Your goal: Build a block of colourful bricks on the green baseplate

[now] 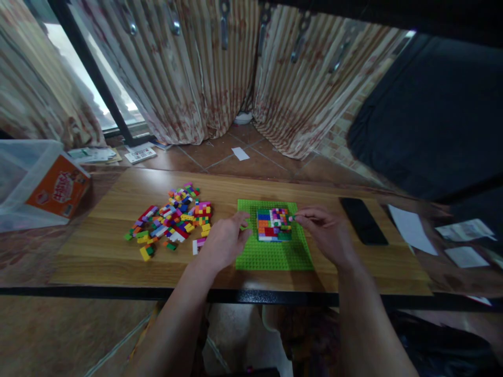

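Observation:
A bright green studded baseplate (271, 256) lies on the wooden board. On it sits a low, multicoloured build of toy building bricks (269, 231), with blue, orange, red, white and purple pieces. My left hand (227, 240) hovers over the plate's left edge, its thumb and fingers curved and apart; a bit of green shows between them, and I cannot tell whether it is a brick or the plate. At the build's right side, my right hand (324, 230) pinches a small green brick (291, 218) between thumb and fingertips.
Left of the plate, loose coloured bricks (173, 220) lie in a heap. A black phone (363, 221) and a white paper sheet (412, 228) are on the right. A clear plastic bin (37, 183) with an orange label stands at the far left. Curtains (176, 78) hang behind.

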`<move>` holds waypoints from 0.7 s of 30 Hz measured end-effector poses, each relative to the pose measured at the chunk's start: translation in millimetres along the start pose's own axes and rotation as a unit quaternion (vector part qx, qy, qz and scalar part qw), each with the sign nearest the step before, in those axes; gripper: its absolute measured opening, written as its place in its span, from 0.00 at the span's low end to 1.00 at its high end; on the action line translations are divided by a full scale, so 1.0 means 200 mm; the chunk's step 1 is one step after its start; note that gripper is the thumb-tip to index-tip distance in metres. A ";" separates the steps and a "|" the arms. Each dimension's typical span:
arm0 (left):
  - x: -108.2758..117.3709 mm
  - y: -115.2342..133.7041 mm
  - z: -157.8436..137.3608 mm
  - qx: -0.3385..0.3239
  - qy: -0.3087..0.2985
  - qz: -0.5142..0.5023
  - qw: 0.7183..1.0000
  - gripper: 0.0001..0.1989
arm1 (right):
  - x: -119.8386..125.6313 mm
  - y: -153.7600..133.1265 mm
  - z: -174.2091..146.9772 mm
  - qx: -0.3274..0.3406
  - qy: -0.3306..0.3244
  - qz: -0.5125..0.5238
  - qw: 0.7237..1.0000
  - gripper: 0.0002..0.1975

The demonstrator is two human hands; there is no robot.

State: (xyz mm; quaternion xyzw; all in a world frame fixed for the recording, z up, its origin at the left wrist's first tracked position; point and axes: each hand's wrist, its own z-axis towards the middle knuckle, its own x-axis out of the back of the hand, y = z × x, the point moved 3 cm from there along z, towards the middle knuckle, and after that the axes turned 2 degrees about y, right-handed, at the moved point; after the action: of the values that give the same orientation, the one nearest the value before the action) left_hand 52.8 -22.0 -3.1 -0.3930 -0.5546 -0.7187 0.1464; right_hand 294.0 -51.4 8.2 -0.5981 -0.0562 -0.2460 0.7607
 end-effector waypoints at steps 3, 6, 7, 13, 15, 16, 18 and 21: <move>-0.02 0.01 0.00 -0.008 -0.013 0.021 1.000 0.15 | -0.04 0.02 -0.02 0.008 -0.051 -0.034 0.998 0.06; -0.02 0.02 0.00 -0.007 -0.018 0.036 0.999 0.15 | -0.08 0.02 -0.03 0.018 -0.079 -0.061 0.995 0.07; -0.02 0.03 0.00 -0.006 -0.020 0.039 0.999 0.15 | -0.10 0.02 -0.03 0.025 -0.083 -0.069 0.994 0.07; -0.03 0.03 0.00 -0.014 -0.029 0.057 0.998 0.12 | -0.12 0.01 -0.03 0.062 -0.081 -0.133 0.986 0.05; -0.03 0.03 0.00 -0.016 -0.032 0.061 0.997 0.12 | -0.13 0.01 -0.03 0.069 -0.076 -0.144 0.984 0.04; -0.03 0.03 0.00 -0.016 -0.033 0.063 0.997 0.12 | -0.13 0.01 -0.03 0.070 -0.072 -0.146 0.984 0.04; -0.03 0.03 0.01 -0.015 -0.036 0.064 0.997 0.12 | -0.14 0.02 -0.03 0.065 -0.061 -0.143 0.986 0.04; -0.03 0.03 0.00 -0.014 -0.040 0.063 0.997 0.12 | -0.16 0.03 -0.03 0.038 -0.043 -0.133 0.990 0.04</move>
State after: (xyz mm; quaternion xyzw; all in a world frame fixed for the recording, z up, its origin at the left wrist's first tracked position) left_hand 61.1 -24.6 -4.2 -0.4574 -0.5240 -0.6996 0.1638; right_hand 268.3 -45.4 -11.3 -0.5663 -0.1765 -0.3168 0.7401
